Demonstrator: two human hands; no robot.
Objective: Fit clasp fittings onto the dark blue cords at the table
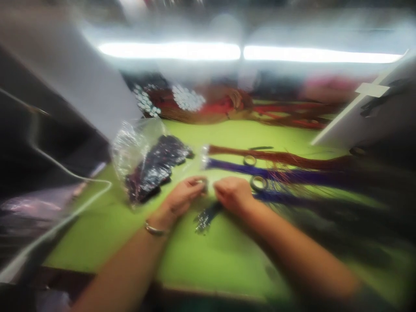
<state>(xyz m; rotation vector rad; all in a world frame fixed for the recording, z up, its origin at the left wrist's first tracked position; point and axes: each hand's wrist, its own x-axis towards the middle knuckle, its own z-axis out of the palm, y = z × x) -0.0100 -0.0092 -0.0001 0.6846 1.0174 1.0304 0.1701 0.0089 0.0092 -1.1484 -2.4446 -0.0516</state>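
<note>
My left hand (185, 196) is over the middle of the green tabletop (201, 264), thumb and fingers pinched together. Something small and greyish shows at its fingertips, too blurred to name. Close to its right, my right hand (233, 194) is closed, its knuckles hiding whatever is inside. Below the two hands lies a bunch of dark wires (212, 211) with shiny metal ends, partly under my right hand. Just beyond my hands, brown wires (234, 151) and blue-purple wires (227, 166) end in whitish connectors (204, 157).
A clear plastic bag (136, 134) with black parts (159, 162) lies at the left. Two tape rolls (259, 183) (249, 160) sit among the wires at right. Red-brown wire bundles (208, 108) line the back. A white cable (71, 171) hangs at far left, and panels flank the table.
</note>
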